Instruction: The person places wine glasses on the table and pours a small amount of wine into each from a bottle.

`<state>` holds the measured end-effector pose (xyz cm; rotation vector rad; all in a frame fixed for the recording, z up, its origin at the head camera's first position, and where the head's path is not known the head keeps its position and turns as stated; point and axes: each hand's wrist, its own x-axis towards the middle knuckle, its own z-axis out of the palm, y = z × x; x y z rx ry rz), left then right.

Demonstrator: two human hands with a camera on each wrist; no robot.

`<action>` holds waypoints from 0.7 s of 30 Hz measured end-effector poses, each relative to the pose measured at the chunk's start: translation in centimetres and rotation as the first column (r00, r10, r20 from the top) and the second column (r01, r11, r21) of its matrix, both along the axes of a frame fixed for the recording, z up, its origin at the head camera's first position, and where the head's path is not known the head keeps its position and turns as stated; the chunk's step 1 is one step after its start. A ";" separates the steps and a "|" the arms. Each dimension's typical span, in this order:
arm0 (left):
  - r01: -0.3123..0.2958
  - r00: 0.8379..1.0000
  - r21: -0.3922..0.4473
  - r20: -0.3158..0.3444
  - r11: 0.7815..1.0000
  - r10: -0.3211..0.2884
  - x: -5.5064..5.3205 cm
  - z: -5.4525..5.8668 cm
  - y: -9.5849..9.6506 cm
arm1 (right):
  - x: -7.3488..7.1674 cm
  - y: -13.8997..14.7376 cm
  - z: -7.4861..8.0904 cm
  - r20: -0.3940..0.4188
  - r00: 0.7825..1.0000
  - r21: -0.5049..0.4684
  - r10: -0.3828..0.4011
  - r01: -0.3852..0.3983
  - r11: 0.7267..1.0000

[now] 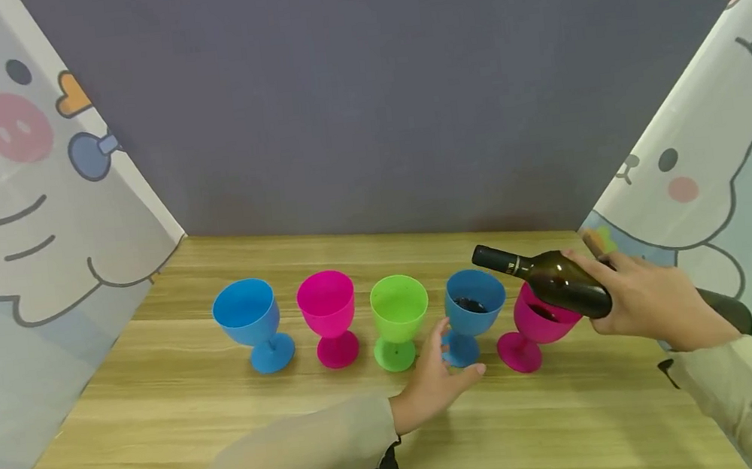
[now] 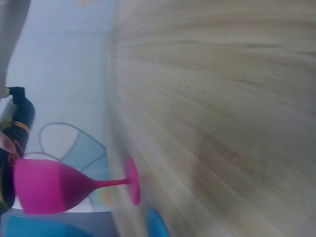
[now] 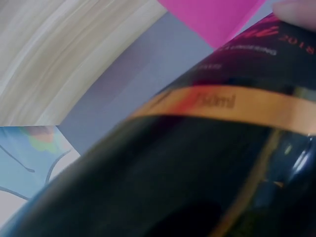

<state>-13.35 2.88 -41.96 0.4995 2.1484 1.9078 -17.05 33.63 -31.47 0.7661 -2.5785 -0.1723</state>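
Observation:
My right hand [image 1: 651, 302] grips a dark wine bottle [image 1: 560, 281], tilted with its neck pointing left. In the head view its mouth overlaps the area above the blue goblet [image 1: 474, 322] that holds dark liquid. Under the bottle's shoulder stands a pink goblet [image 1: 540, 330], also with dark liquid inside. My left hand [image 1: 434, 384] has thumb and fingers spread apart, close by that blue goblet's stem and foot. Up close in the right wrist view, the bottle's label band [image 3: 217, 101] reads 750ml. The left wrist view shows the pink goblet [image 2: 44, 186] sideways, bottle behind it.
Left of the hands, a green goblet [image 1: 399, 315], another pink goblet [image 1: 327, 311] and another blue goblet [image 1: 248, 315] stand in a row on the wooden table [image 1: 232, 429]. A grey panel [image 1: 349, 101] rises behind, with cartoon-printed sheets [image 1: 687, 151] at both sides.

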 end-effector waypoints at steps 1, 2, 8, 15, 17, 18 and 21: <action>0.004 1.000 0.010 0.002 1.000 -0.004 0.2 0.3 -0.3 | 0.0 0.0 0.0 -0.002 1.000 -0.005 -0.002 0.002 1.000; 0.013 1.000 0.022 -0.002 1.000 -0.013 0.3 0.5 -0.6 | 0.0 0.0 0.0 0.004 1.000 -0.012 -0.009 0.009 1.000; 0.120 0.986 -0.019 -0.110 0.993 -0.122 0.8 1.1 -3.7 | 0.0 -0.2 0.0 -0.016 1.000 -0.064 0.000 -0.001 0.998; 0.124 0.951 -0.116 -0.269 0.985 -0.152 0.2 1.2 -6.7 | 0.2 -0.4 0.2 -0.012 1.000 -0.079 -0.007 0.006 0.997; 0.138 0.935 -0.162 -0.305 0.977 -0.183 0.2 1.3 -7.4 | 0.3 -0.5 0.2 -0.011 1.000 -0.081 -0.005 0.004 0.997; 0.145 0.926 -0.180 -0.321 0.973 -0.198 0.2 1.4 -7.7 | 0.3 -0.5 0.2 -0.014 1.000 -0.080 -0.001 0.000 0.997; 0.148 0.902 -0.198 -0.375 0.969 -0.215 0.2 1.7 -8.5 | 0.4 -0.5 0.3 -0.010 1.000 -0.077 0.004 -0.005 0.997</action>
